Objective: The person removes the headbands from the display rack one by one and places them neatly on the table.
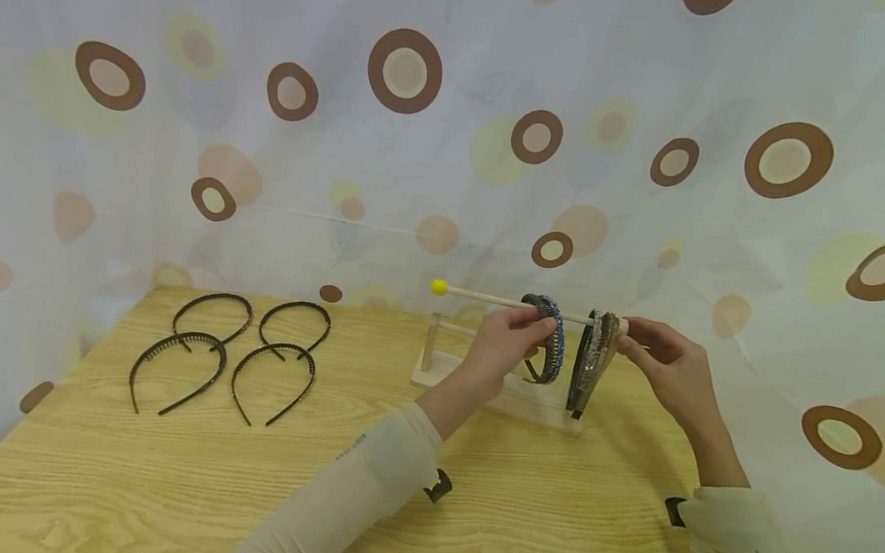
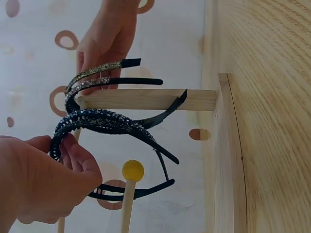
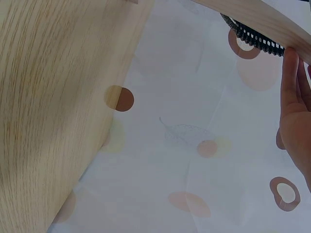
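A wooden headband rack (image 1: 511, 397) stands on the table, its upper rod ending in a yellow ball (image 1: 438, 287). My left hand (image 1: 500, 350) pinches a blue glittery headband (image 1: 556, 349) together with a dark toothed one at the middle of that rod. In the left wrist view, the dark sparkly headbands (image 2: 107, 119) rise from my left fingers. Silver and gold glittery headbands (image 1: 596, 360) hang at the rod's right end. There my right hand (image 1: 670, 368) grips the top of the rack's upright; some of its fingers are hidden behind the wood.
Several thin black headbands (image 1: 272, 384) stand spread over the left part of the wooden table (image 1: 327, 479). A lower rod with its own yellow ball (image 2: 132, 171) shows in the left wrist view. Behind the table hangs a pale sheet (image 1: 449, 160) patterned with brown rings.
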Action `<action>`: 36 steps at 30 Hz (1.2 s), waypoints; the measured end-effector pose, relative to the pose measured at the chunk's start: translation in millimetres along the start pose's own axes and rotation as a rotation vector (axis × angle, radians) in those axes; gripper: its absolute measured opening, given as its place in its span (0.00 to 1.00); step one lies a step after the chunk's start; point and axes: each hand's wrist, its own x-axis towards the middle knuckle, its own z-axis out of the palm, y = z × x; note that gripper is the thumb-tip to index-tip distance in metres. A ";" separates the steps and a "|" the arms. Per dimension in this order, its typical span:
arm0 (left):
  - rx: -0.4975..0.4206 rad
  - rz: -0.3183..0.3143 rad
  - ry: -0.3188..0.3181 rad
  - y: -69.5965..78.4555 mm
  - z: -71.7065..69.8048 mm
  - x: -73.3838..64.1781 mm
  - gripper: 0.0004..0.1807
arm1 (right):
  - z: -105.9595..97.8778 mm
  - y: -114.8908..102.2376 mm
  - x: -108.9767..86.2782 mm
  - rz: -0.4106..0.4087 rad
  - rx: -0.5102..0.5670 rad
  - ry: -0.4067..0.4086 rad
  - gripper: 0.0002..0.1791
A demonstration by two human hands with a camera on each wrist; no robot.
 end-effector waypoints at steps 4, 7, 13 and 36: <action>0.014 0.005 0.029 1.4 -4.2 -0.1 0.22 | -0.7 -0.5 0.2 -0.004 0.009 -0.002 0.20; 0.034 0.018 0.055 4.2 -7.4 -0.8 0.21 | -1.1 -0.5 0.2 -0.009 0.014 -0.004 0.20; 0.112 0.042 0.096 12.9 -15.0 -3.4 0.20 | -1.1 5.2 1.4 -0.009 0.020 -0.004 0.20; 0.299 0.075 -0.024 54.9 -72.8 -26.7 0.23 | 0.4 29.9 4.2 0.012 -0.013 -0.003 0.21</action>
